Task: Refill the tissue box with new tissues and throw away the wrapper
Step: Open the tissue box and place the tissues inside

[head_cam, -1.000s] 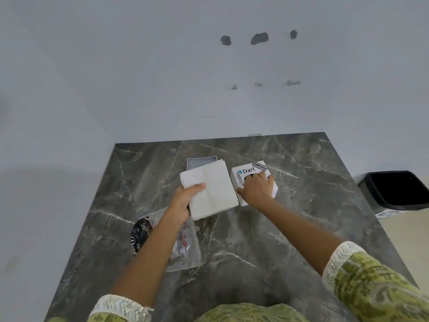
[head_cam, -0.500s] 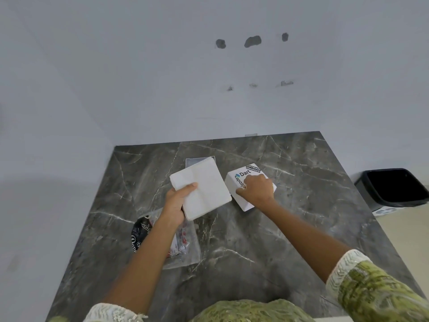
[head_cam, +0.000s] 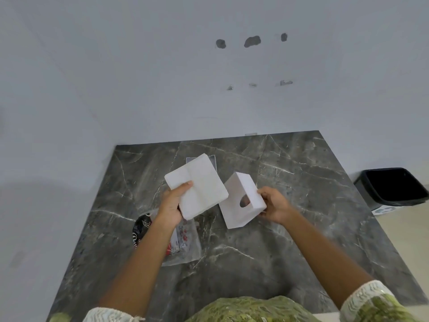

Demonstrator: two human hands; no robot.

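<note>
My left hand [head_cam: 171,205] grips a thick stack of white tissues [head_cam: 197,185], held above the middle of the dark marble table [head_cam: 301,205]. To its right, my right hand [head_cam: 275,204] holds the white tissue box [head_cam: 241,203] tilted off the table, its oval slot facing me. The clear plastic wrapper [head_cam: 183,242] with black and red print lies flat on the table under my left forearm. A flat white piece [head_cam: 212,160], perhaps the box's base, lies on the table behind the stack, mostly hidden.
A black bin [head_cam: 394,187] stands on the floor beyond the table's right edge. A pale wall rises behind the table's far and left edges. My green patterned clothing [head_cam: 250,310] fills the bottom of the view.
My right hand has lifted the tissue box off the table and turned it so its slot faces me. The tissue stack in my left hand has risen slightly.
</note>
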